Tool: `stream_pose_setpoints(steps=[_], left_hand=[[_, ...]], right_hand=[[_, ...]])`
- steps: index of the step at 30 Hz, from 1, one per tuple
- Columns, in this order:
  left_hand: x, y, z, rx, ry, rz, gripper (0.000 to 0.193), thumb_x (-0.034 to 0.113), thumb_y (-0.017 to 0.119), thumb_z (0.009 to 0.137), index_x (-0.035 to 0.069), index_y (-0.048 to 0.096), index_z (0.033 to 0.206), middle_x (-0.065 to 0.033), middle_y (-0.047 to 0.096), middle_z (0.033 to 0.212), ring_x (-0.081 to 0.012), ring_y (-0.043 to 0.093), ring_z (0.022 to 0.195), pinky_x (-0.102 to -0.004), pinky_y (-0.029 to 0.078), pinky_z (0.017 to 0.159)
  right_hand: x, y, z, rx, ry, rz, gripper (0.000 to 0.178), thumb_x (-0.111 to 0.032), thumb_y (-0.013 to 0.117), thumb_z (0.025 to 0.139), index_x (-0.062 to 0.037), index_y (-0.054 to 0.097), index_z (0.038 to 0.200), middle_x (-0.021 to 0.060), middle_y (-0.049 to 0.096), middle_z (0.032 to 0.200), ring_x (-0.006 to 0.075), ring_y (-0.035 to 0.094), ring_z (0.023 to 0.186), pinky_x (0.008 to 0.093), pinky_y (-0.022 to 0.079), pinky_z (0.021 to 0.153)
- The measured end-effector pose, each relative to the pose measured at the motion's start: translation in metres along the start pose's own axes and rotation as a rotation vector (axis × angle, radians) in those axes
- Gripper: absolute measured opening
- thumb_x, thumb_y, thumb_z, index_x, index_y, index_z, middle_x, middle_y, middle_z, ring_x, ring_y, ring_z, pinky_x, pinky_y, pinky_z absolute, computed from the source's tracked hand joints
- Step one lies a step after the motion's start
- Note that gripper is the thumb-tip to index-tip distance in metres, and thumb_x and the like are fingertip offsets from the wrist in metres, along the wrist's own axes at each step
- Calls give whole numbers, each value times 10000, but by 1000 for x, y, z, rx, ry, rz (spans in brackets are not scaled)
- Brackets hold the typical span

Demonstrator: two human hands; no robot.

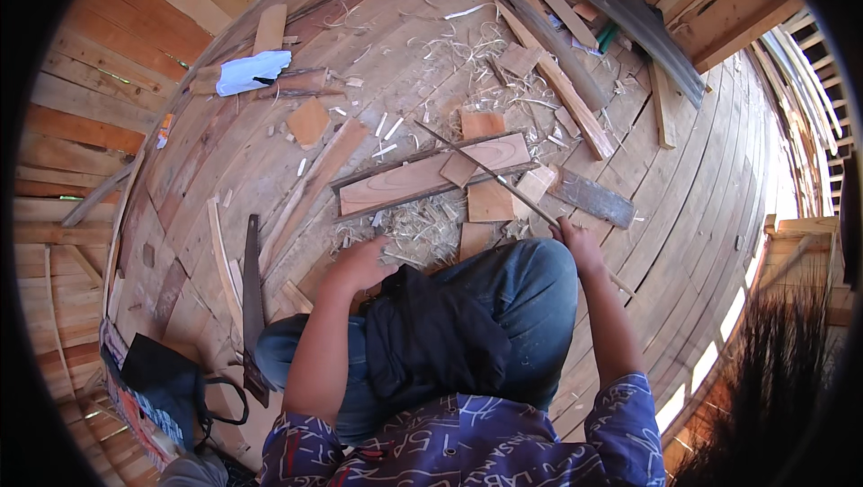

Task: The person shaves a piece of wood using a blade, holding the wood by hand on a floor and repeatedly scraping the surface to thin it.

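- Head view looks down at a person sitting on a plank floor (pixel 701 190), knees in jeans at frame centre.
- Right hand (pixel 575 240), centre right, has its grip closed around a thin long rod (pixel 490 172) slanting up-left over a flat board (pixel 431 177).
- Left hand (pixel 364 262), centre, rests down by the wood shavings (pixel 418 226); whether its grip holds anything I cannot tell.
- Handsaw (pixel 253 294) lies lower left; white cloth (pixel 252 71) upper left.
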State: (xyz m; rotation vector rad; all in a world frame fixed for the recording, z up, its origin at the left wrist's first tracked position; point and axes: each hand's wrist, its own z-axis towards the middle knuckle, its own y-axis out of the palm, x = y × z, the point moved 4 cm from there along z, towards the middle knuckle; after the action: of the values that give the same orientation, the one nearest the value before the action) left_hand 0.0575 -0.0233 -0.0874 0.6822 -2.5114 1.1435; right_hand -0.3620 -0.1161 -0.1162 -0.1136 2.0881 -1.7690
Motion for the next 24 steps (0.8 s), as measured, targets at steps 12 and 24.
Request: stream_pose_setpoints(steps=[12, 24], left_hand=[[-8, -1, 1, 13, 5, -39, 628, 371, 706, 833, 94, 503, 1359, -217, 632, 1197, -373, 602, 1124, -433, 478, 961], [-2, -7, 0, -1, -27, -56, 647, 382, 707, 825, 116, 496, 1376, -219, 609, 1244, -369, 586, 1159, -434, 466, 978]], right_hand=[[3, 3, -1, 54, -25, -26, 274, -355, 523, 984, -85, 516, 939, 173, 646, 664, 362, 652, 604, 481, 512, 538], [2, 7, -3, -6, 11, -70, 284, -356, 522, 986, -75, 509, 944, 172, 660, 686, 355, 665, 628, 473, 520, 556]])
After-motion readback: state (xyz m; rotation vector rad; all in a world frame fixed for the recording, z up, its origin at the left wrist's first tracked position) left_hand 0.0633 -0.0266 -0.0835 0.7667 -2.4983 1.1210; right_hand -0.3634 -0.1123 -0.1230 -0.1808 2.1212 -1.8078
